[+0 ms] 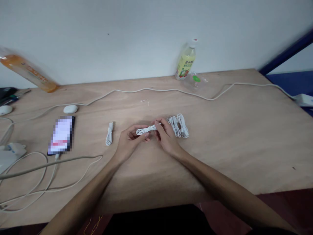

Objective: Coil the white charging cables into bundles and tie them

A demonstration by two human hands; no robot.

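A coiled white cable (144, 130) is held between my two hands above the middle of the table. My left hand (129, 139) has its fingers and thumb around the looped left end. At the right end, my right hand (166, 137) pinches the bundle between thumb and fingers. Just beyond my right hand lie several bundled white cables (180, 126), side by side and partly behind its fingers. One more white cable bundle (109, 133) rests on the wooden table (220, 137), left of my left hand.
A phone (61, 135) with a charging cord and a white case (70, 109) lie left. Loose cords cover the table's left side. An orange bottle (30, 73) and a yellow-labelled bottle (186, 63) stand by the wall. A long white cord (146, 89) crosses the back.
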